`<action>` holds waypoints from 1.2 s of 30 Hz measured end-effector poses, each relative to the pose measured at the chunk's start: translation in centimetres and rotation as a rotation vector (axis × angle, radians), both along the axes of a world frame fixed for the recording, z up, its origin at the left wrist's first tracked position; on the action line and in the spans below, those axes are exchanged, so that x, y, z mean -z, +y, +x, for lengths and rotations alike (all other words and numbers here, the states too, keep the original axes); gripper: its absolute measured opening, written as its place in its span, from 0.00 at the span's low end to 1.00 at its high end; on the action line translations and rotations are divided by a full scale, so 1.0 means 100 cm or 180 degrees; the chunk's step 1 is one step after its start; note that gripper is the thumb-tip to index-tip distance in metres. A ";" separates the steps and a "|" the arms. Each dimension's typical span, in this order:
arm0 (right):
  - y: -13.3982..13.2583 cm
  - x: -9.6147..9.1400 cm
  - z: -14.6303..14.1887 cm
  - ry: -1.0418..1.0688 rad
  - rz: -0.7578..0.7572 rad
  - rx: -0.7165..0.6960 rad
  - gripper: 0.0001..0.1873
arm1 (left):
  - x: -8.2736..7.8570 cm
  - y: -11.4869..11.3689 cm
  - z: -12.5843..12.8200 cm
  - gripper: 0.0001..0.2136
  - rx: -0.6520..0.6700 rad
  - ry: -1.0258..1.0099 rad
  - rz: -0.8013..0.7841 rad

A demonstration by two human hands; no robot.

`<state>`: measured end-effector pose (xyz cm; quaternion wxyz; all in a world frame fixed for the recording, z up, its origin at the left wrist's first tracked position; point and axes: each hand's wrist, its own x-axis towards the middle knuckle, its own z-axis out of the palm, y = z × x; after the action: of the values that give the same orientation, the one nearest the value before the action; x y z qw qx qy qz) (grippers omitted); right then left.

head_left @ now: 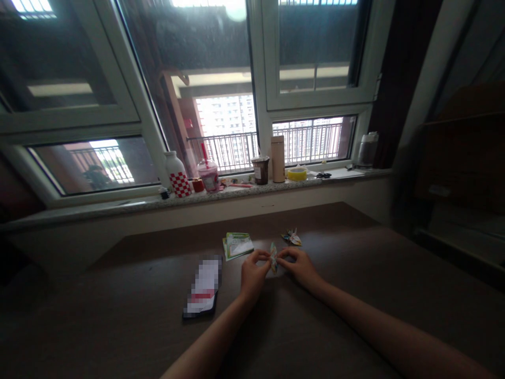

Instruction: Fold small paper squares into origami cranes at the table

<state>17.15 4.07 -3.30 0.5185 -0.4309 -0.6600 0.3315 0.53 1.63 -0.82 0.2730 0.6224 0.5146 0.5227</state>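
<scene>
A small piece of folded patterned paper (273, 259) stands on its narrow end between my two hands, a little above the table. My left hand (255, 271) pinches its left side between thumb and fingers. From the right, my right hand (296, 264) pinches its other side. Just beyond my right hand lies a folded paper figure (292, 237) with pointed tips, in a similar print. Past my left hand, a green and white packet of paper sheets (239, 245) rests flat.
A phone (203, 287) with a blurred-out screen lies left of my left forearm on the dark table (130, 295). Along the windowsill stand a checkered bottle (178, 176), a pink drink cup (208, 175), a dark drink cup (260, 171), a tan flask (278, 159) and yellow tape (297, 174).
</scene>
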 end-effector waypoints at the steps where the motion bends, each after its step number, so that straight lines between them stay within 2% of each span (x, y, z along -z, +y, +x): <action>1: 0.000 0.000 0.000 0.0091 -0.0037 -0.0028 0.11 | 0.000 0.000 0.000 0.03 0.0009 0.0001 0.0001; 5: 0.001 0.000 -0.002 0.0404 -0.0105 -0.0095 0.13 | 0.001 0.000 -0.001 0.03 0.0012 0.0150 -0.0007; 10: -0.002 0.000 -0.006 0.0576 -0.0107 -0.0032 0.14 | 0.002 0.000 -0.002 0.12 -0.0012 0.0348 -0.0080; 17: -0.005 -0.002 -0.008 0.0396 -0.0009 -0.0054 0.14 | 0.000 0.001 -0.002 0.06 -0.0040 0.0512 -0.0061; 22: -0.005 0.001 -0.007 0.0047 0.0177 0.0016 0.09 | -0.005 -0.002 -0.002 0.04 -0.0059 0.0500 -0.0094; 26: -0.003 0.003 -0.006 -0.0206 0.0215 0.0046 0.09 | -0.005 -0.004 -0.001 0.05 -0.0124 0.0599 -0.0168; 36: -0.011 -0.005 -0.012 -0.1253 -0.0091 0.0553 0.07 | 0.000 -0.008 0.002 0.05 -0.0717 0.1772 -0.0453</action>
<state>15.90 2.98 -2.77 0.4000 -0.5500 -0.7041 0.2044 0.75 0.87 -0.79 0.1047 0.6601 0.6707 0.3218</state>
